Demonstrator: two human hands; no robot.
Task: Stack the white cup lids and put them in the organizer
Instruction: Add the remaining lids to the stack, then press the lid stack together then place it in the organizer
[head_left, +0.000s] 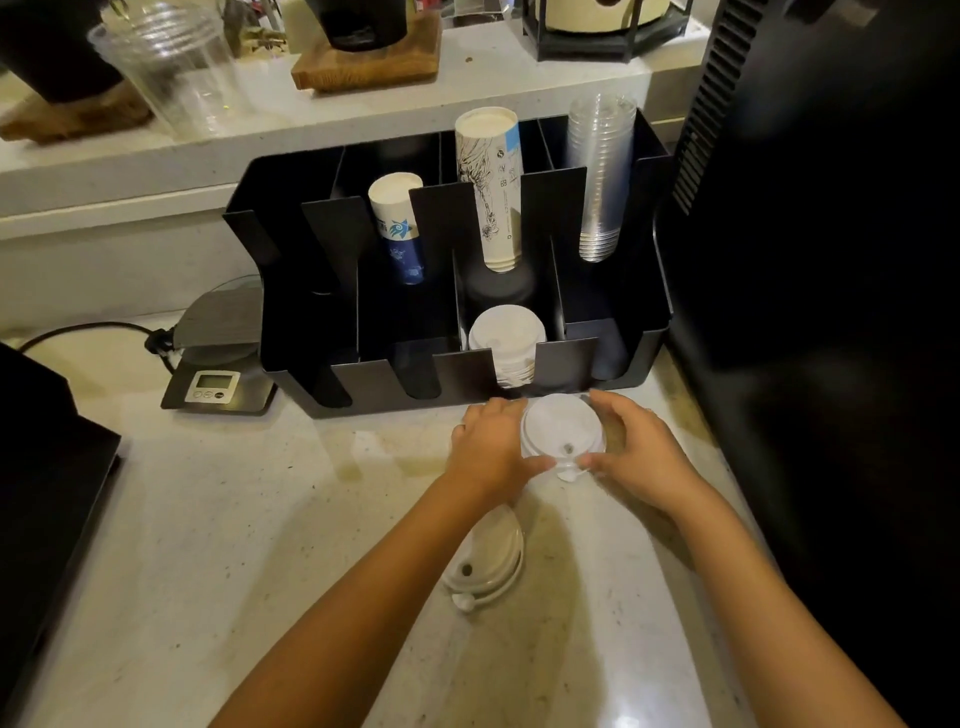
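Observation:
A stack of white cup lids rests on the counter just in front of the black organizer. My left hand grips its left side and my right hand grips its right side. Inside the organizer's front middle slot sits another stack of white lids. More white lids lie on the counter under my left forearm, partly hidden by it.
The organizer also holds a blue-patterned paper cup stack, a taller white paper cup stack and clear plastic cups. A small scale stands to its left. A tall black machine borders the right.

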